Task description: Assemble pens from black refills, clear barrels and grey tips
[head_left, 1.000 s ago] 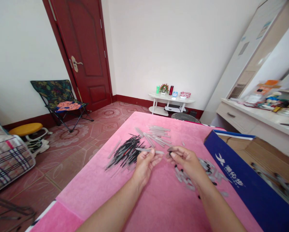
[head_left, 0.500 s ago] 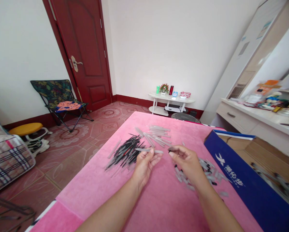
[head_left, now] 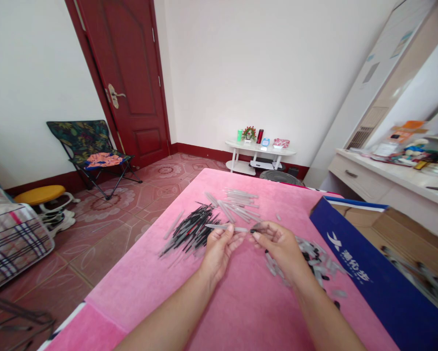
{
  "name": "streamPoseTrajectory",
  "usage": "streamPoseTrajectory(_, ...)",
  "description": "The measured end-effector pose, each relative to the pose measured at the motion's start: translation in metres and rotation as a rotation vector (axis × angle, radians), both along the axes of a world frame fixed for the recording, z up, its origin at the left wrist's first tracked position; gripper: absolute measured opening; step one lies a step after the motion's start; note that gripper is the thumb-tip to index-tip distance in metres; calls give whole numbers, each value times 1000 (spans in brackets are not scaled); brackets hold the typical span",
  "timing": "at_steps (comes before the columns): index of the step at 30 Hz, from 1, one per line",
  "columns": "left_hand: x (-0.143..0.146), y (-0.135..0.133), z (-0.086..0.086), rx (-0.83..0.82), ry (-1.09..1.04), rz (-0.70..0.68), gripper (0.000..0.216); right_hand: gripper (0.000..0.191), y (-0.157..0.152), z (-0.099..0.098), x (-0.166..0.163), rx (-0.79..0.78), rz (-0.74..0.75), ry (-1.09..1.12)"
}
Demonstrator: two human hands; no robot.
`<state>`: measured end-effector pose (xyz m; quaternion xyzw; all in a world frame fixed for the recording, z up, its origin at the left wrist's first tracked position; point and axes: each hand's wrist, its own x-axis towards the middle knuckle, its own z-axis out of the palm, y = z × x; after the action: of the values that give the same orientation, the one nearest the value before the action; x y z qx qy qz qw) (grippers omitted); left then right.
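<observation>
My left hand [head_left: 219, 248] pinches a clear pen barrel [head_left: 224, 227] that lies level over the pink tabletop [head_left: 160, 287]. My right hand [head_left: 279, 243] is closed on a small dark-tipped pen part [head_left: 257, 227], held right at the barrel's right end. A heap of black refills [head_left: 189, 231] lies just left of my left hand. Several clear barrels [head_left: 239, 204] lie beyond both hands. A scatter of small clear and black caps [head_left: 314, 261] sits under and right of my right hand.
A blue cardboard box [head_left: 372, 278] stands open at the table's right edge. A white desk [head_left: 387, 180] is behind it. On the tiled floor to the left are a folding chair [head_left: 90, 151], a yellow stool [head_left: 39, 195] and a red door [head_left: 127, 78]. A small white table [head_left: 259, 151] stands against the far wall.
My right hand has moved slightly left and up, bringing its small part closer to the end of the barrel. My left hand has barely moved.
</observation>
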<state>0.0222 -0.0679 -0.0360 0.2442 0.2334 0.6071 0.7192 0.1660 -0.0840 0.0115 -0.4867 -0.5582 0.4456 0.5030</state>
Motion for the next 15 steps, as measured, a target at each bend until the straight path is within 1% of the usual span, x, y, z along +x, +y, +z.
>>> streamPoseTrajectory(6,1,0,-2,6,-2,-2,17,21,1,-2,1,50,-40,-105)
streamPoseTrajectory(15,1,-1,0,10,19,6,19,18,3,-8,2,118,-43,-140)
